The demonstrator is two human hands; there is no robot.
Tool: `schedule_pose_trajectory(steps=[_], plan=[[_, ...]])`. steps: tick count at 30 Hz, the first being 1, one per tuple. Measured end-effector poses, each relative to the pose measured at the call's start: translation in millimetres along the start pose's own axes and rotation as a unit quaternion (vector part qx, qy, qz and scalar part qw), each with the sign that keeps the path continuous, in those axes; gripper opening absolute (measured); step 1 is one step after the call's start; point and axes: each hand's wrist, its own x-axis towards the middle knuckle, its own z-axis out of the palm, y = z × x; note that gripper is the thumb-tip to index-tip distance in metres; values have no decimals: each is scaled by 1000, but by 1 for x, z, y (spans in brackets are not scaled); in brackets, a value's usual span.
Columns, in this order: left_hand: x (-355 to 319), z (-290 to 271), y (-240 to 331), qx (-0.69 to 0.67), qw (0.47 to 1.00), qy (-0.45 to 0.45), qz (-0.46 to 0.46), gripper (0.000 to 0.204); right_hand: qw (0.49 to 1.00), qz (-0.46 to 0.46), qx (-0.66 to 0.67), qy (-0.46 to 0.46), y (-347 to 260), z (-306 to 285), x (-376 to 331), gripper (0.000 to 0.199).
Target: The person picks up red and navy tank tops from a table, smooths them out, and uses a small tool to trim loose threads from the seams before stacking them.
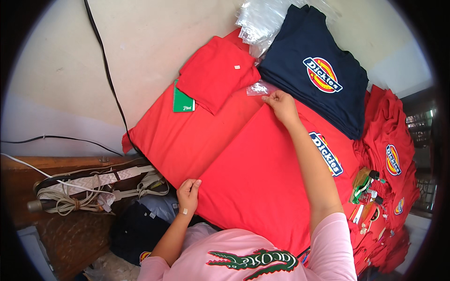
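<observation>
In the head view, the large red shirt [253, 187] is lying in the middle, spread flat over more red cloth [183, 140] that is showing along its left side. The left hand [188, 197] is pinching its near left corner, fingers drawn close together; the right hand [283, 107] is pinching its far corner in the same narrow way. A straight edge is running between the 2 pinches. The step in hand appears to be laying or folding this layer square, and the next move seems to be calling for an even pull from the 2 hands, keeping that edge straight and the surface smooth.

Beyond the left part of the cloth, a folded red garment [213, 70] is resting beside a green notebook [183, 99]. A small clear packet [257, 89] is lying just past the right hand. Farther right, a navy shirt stack [293, 56] is sitting near clear plastic bags [259, 23]. At the right, a pile of red garments [375, 126] is hanging in loose creases.
</observation>
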Motion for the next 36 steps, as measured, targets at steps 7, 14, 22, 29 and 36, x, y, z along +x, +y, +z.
schedule_pose_trajectory(steps=[7, 14, 22, 29, 36], plan=[[8, -1, 9, 104, 992, -44, 51, 25, 940, -201, -243, 128, 25, 35, -6, 37], [10, 0, 41, 236, 968, -79, 1, 11, 962, -207, -83, 158, -16, 2, -25, 35], [57, 98, 91, 133, 875, -358, 297, 65, 731, -575, 113, 349, -150, -132, -299, 55], [117, 168, 92, 327, 814, -305, 372, 89, 721, -476, 70, 500, -217, -151, -383, 52], [156, 134, 77, 412, 832, -174, 329, 79, 693, -474, 171, 515, -213, -153, -418, 52]])
